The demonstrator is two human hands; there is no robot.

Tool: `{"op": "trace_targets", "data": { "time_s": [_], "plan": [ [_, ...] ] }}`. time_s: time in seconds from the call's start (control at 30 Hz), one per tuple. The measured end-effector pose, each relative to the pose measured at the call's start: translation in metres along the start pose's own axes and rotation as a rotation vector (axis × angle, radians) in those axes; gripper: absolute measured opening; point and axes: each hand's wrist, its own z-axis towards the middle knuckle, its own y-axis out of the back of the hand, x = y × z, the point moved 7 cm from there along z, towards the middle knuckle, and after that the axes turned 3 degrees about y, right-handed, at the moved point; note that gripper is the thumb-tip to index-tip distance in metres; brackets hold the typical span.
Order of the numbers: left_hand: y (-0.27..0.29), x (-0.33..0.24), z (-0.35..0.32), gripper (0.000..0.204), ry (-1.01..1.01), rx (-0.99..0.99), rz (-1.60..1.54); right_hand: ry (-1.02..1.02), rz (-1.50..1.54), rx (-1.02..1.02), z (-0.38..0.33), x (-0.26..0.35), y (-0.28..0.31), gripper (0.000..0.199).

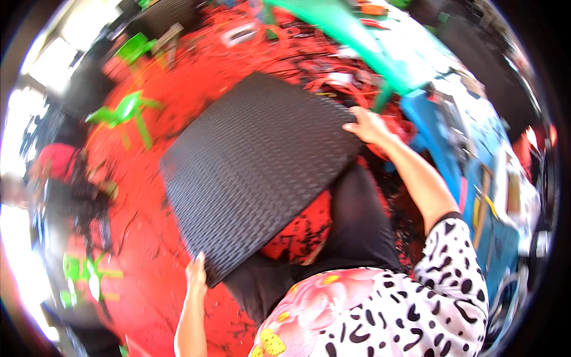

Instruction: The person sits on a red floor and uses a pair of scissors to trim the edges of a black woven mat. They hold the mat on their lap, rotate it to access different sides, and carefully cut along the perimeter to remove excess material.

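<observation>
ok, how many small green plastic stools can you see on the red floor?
3. One small green plastic stool at upper left, a second just below it beside the black woven-textured mat, a third at lower left. Blur and clutter may hide more.

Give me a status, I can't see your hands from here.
Left hand grips black woven panel at near corner. Right hand grips far corner. Panel tilted over lap. Green stool on the red floor, apart.

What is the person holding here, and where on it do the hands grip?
A large black woven panel. The left hand grips its near lower corner; the right hand grips the far right corner.
</observation>
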Motion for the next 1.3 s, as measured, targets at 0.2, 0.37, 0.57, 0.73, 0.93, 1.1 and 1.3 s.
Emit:
{"op": "trace_targets", "data": {
  "time_s": [0.2, 0.37, 0.57, 0.73, 0.93, 1.1, 1.3],
  "plan": [
    [0.011, 0.003, 0.008, 0.045, -0.044, 0.026, -0.021, 0.010, 0.322, -0.183, -0.057, -0.032, 0.016, 0.065],
    [0.016, 0.000, 0.019, 0.050, -0.044, -0.009, 0.160, 0.068, 0.314, -0.358, -0.125, -0.051, 0.041, 0.046],
    [0.019, 0.001, 0.028, 0.056, -0.058, -0.044, 0.191, -0.022, 0.327, -0.529, -0.230, -0.086, 0.105, 0.027],
    [0.026, -0.001, 0.031, 0.055, -0.079, -0.026, 0.226, -0.197, -0.223, -0.651, -0.292, -0.163, 0.184, 0.031],
    [0.024, -0.002, 0.033, 0.054, -0.100, -0.048, 0.227, -0.756, -0.575, -0.132, -0.339, -0.217, 0.202, 0.084],
    [0.012, -0.025, 0.010, 0.054, -0.170, -0.226, 0.427, -0.717, -0.371, -0.032, -0.362, -0.240, 0.199, 0.088],
    [0.037, 0.003, 0.040, 0.056, -0.201, -0.191, 0.352, -0.722, -0.445, -0.150, -0.355, -0.239, 0.197, 0.071]
  ]
}}
